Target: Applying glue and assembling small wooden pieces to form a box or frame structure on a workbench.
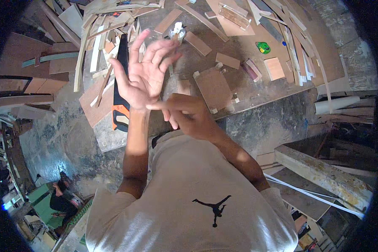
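Note:
My left hand [146,77] is raised over the worktable, palm up, fingers spread and holding nothing. My right hand [191,115] reaches across from the right. Its extended finger touches the heel of my left palm near the wrist, while its other fingers hang loosely bent and apart. Just left of my left forearm lies a handsaw [121,115] with an orange and black handle and a dark blade. Beyond my left fingertips stands a small container [177,31] with white stuff in it. A flat wooden panel [214,89] with small blocks at its corners lies beyond my right hand.
Several wood offcuts and strips [98,46] are heaped at the table's left, with more long strips [296,42] at the right. A green tape measure [263,47] lies near a small wooden block [274,69]. At the lower left, a person [62,199] is partly visible by a green surface.

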The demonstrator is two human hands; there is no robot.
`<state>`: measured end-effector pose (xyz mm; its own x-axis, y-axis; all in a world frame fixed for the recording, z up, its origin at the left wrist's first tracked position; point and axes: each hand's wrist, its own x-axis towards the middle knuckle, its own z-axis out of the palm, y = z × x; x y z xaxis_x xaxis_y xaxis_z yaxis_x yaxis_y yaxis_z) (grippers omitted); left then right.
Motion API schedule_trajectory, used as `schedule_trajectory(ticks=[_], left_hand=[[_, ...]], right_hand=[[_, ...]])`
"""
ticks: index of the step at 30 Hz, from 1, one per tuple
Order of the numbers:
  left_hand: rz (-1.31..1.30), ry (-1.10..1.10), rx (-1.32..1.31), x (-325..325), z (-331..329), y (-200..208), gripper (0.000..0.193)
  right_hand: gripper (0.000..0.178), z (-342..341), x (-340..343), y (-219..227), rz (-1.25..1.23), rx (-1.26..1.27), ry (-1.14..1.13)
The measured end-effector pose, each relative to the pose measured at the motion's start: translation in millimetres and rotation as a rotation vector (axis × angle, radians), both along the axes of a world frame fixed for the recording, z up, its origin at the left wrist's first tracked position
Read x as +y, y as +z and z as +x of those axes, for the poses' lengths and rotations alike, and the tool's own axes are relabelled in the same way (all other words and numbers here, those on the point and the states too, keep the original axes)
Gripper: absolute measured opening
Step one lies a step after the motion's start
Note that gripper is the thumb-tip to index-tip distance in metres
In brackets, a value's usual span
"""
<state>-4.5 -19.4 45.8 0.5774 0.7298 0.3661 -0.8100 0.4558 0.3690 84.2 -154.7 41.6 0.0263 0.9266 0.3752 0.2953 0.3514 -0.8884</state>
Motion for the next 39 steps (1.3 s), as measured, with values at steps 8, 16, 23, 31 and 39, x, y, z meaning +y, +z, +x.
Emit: schedule_trajectory(ticks=[8,16,23,31,39], left_hand=[[-0.061,0.033,-0.035,-9,8,-3,0.087],[-0.034,-0.022,-0.206,-8,7,13,0.083],[-0.191,-0.038,-0.297,-6,6,10,0.081],[-0.185,-0.037,-0.314,-1,1,13,0.080],[-0.010,0.083,-0.237,-11,-3,30,0.079]], right_hand=[[0.056,3,-4,-13,0.053,-0.583,-0.439],[0.059,18,7,-6,0.019,-0.529,-0.607],[0.064,-9,1,-11,0.206,-0.529,-0.380],[0.041,-16,-6,-13,0.102,-0.075,-0.305],[0.031,2,7,-16,0.153,-0.417,-0.545]])
